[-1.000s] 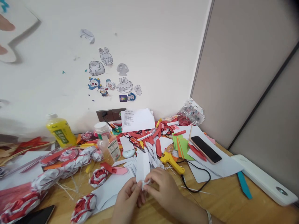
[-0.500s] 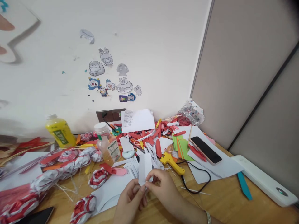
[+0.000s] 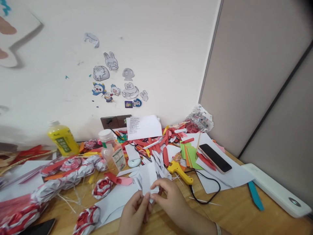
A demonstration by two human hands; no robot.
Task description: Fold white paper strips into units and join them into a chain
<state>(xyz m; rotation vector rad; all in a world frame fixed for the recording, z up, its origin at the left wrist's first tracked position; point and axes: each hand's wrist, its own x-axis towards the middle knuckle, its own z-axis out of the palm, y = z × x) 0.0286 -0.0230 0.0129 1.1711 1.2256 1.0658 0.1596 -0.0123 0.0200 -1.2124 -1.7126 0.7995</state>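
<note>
Left hand [image 3: 133,210]: grip pinched closed on the near end of the folded white paper [image 3: 149,174], thumb on top; a steady hold here should stop it twisting.
Folded paper: low in the middle, between the hands, its far end pointing at the clutter; fingers hide the near end.
Right hand [image 3: 171,199]: grip gripping the paper's lower right edge between thumb and forefinger; light, even pressure would probably keep the crease straight.
Red-and-white rosette [image 3: 102,188]: left of the hands, on the table [image 3: 244,209].
Clear jar [image 3: 110,153]: behind the rosette, white-lidded.
Loose paper strips [image 3: 166,156]: heaped just beyond the paper, crowding forward reach.
Yellow glue gun [image 3: 179,170]: near the right hand; its black cord [image 3: 215,192] loops behind the forearm and could snag.
Phone [image 3: 215,157]: farther right, on white sheets.
</note>
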